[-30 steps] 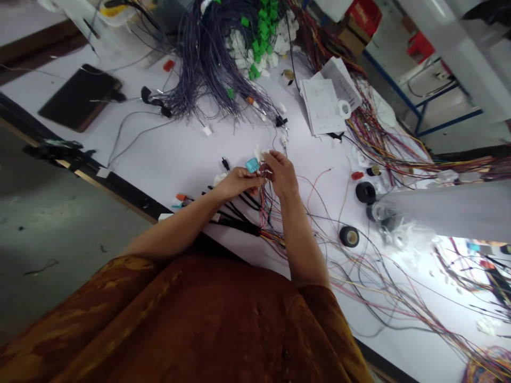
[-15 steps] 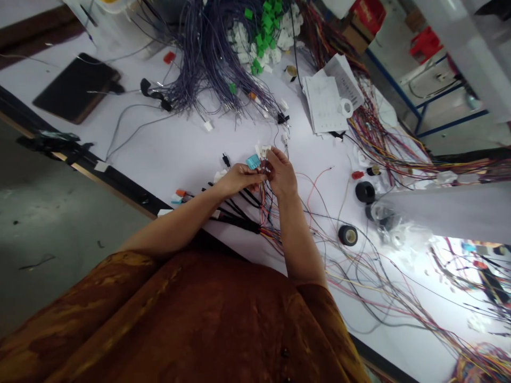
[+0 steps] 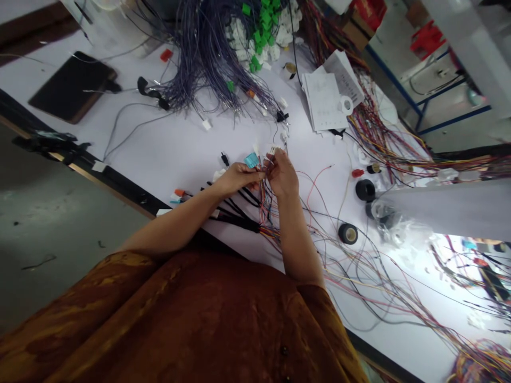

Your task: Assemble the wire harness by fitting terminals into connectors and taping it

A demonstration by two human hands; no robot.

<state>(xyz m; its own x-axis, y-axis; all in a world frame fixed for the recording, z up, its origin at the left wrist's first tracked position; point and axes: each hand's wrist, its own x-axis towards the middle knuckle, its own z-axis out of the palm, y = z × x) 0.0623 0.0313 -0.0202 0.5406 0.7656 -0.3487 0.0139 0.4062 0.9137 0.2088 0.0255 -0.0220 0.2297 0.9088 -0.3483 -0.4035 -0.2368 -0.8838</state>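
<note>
Since the earlier frame, a white connector [image 3: 274,150] in the person's right hand [image 3: 284,173] has shifted a little to the right, away from a blue connector [image 3: 251,160], leaving a clearer gap between them. The blue connector sits at the fingertips of the left hand [image 3: 235,180], on its far side. The left thumb and fingers are pinched together on thin coloured wires [image 3: 262,205], just below and right of the blue connector. The right hand's fingers are drawn in narrow around the white connector and its wires, to the blue connector's right. The fingertips are small and slightly blurred, so exactly which wires each one grips is hard to say.

A second white connector [image 3: 256,150] stands just beyond the blue one, and a black plug [image 3: 224,159] lies to its left. Nearer the person than the blue connector, the wires run to dark sleeved cables [image 3: 239,221]. Well to its right and nearer the person is a roll of black tape [image 3: 348,233]. Beyond it, on the white table [image 3: 167,143], lies a large bundle of purple wires [image 3: 207,58] with green connectors [image 3: 265,32]; printed papers [image 3: 321,98] lie beyond and to its right.
</note>
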